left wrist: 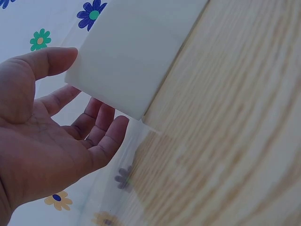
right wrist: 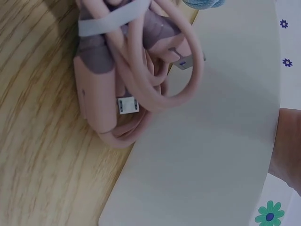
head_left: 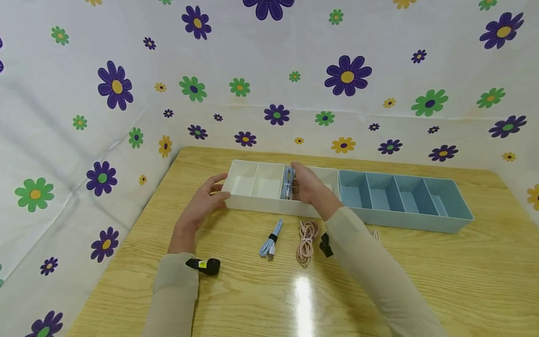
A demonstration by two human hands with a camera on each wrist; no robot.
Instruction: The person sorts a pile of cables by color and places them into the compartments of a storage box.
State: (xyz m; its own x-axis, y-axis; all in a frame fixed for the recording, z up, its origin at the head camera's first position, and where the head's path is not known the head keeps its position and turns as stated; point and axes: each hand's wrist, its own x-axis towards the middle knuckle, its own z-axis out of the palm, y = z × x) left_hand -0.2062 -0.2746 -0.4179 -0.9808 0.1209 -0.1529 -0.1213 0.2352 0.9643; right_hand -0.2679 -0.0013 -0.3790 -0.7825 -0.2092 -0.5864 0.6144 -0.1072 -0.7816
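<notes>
At the left end of a white divided box, my left hand holds the corner. The left wrist view has the thumb at the upper edge of its wall and the fingers around the end. My right hand reaches into the box from above and grips a coiled light blue cable at the third compartment from the left. Its fingers are partly hidden behind the front wall and the cable. Only a strip of this hand shows beyond the rim in the right wrist view.
In front of the box lie another light blue cable with a black tie and a pink cable bundle. A further pink cable is mostly hidden by the right sleeve. A blue divided box adjoins on the right. Flowered cloth hangs behind.
</notes>
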